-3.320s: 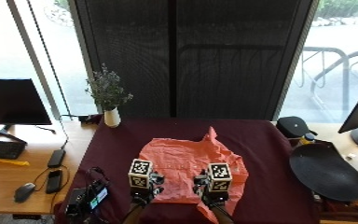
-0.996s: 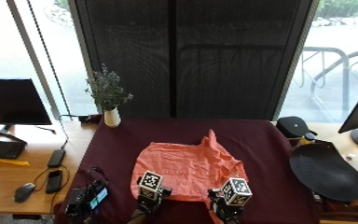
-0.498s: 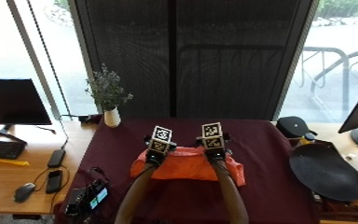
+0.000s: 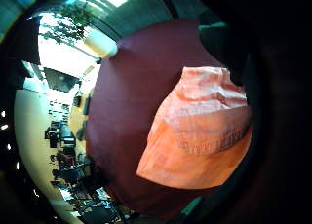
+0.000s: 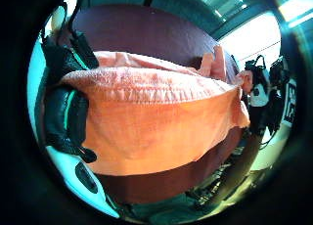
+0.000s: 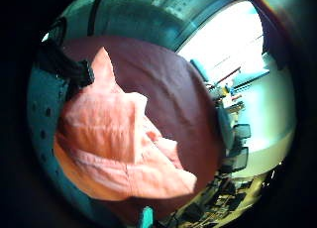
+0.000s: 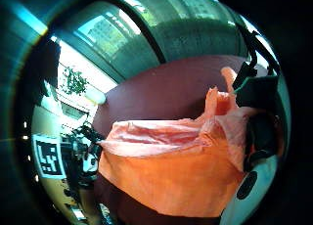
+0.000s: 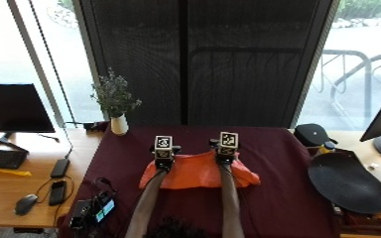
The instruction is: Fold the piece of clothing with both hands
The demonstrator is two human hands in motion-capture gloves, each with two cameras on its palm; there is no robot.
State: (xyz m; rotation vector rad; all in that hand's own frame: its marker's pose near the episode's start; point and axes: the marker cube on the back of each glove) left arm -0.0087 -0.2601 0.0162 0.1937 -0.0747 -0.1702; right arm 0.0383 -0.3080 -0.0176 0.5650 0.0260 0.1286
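Item: orange woven-fabric garment [image 8: 197,173], lying at mid-table on the dark maroon tablecloth [image 8: 276,198], now a wide doubled band rather than a spread sheet. Change: the near hem is carried over to the far edge, at twelve o'clock from the person, so one lengthwise fold is judged made; a further fold across probably remains. Left hand [image 8: 162,157] and right hand [image 8: 224,152], black-gloved, sit at the band's far edge, left at eleven o'clock, right at one o'clock. Left fingers [image 5: 66,120] curl round the stitched hem; right fingers [image 7: 261,132] likewise pinch bunched cloth. Against half a second earlier: hands slightly farther forward, fold lower and flatter. Against a second earlier: hands stood at six o'clock, garment open. White vase of dried sprigs [image 8: 118,124] at ten o'clock, well apart.
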